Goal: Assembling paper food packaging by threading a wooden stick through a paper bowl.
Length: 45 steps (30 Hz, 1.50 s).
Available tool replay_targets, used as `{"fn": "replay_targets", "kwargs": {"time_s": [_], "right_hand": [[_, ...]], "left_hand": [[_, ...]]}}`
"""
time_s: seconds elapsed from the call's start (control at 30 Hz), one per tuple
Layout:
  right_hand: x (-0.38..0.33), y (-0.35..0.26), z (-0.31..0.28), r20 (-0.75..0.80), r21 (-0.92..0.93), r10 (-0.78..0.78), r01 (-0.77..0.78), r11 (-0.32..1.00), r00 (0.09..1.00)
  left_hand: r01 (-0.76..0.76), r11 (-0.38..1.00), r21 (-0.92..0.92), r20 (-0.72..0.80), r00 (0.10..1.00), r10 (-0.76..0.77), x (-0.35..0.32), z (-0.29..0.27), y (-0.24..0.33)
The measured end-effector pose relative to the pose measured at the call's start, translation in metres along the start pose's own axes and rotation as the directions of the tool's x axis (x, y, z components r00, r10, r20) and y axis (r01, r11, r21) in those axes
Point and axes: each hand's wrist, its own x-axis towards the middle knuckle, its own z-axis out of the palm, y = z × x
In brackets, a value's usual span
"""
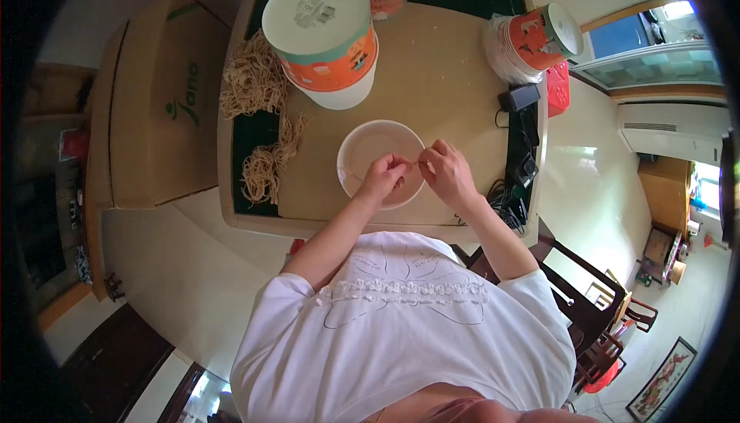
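a thin strand (414, 163) is clamped in the fingers of the left hand (388, 174) and right hand (445, 167), over a white bowl (373, 145) near the bench's front edge (270, 226).

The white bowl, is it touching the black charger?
Apart. The head view shows it: the white bowl sits left of the black charger, with bare tabletop plainly visible between them.
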Motion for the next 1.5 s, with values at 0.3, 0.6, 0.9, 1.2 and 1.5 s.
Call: {"fn": "replay_targets", "kwargs": {"time_s": [0.3, 0.6, 0.9, 1.2, 1.5], "right_hand": [[0.001, -0.004, -0.006, -0.072, 0.02, 0.022, -0.02, 1.0, 0.997], [0.0, -0.008, -0.011, -0.007, 0.066, 0.029, -0.028, 0.997, 1.0], [-0.001, 0.002, -0.006, -0.036, 0.068, 0.081, -0.078, 0.995, 0.996], [0.002, -0.002, -0.006, 0.032, 0.022, 0.015, -0.015, 1.0, 0.999], [0.002, 0.0, 0.0, 0.041, 0.011, 0.025, -0.025, 1.0, 0.999]], "left_hand": [[-0.169, 0.982, 0.088, -0.026, 0.985, 0.172, 0.012, 0.004, -0.01], [-0.277, 0.939, 0.203, -0.017, 0.958, 0.286, 0.01, 0.007, -0.011], [-0.28, 0.924, 0.261, -0.037, 0.953, 0.3, 0.007, 0.005, -0.01], [-0.248, 0.956, 0.157, -0.059, 0.964, 0.26, 0.012, -0.002, -0.018], [-0.289, 0.887, 0.361, -0.202, 0.904, 0.377, 0.024, -0.016, -0.028]]}}
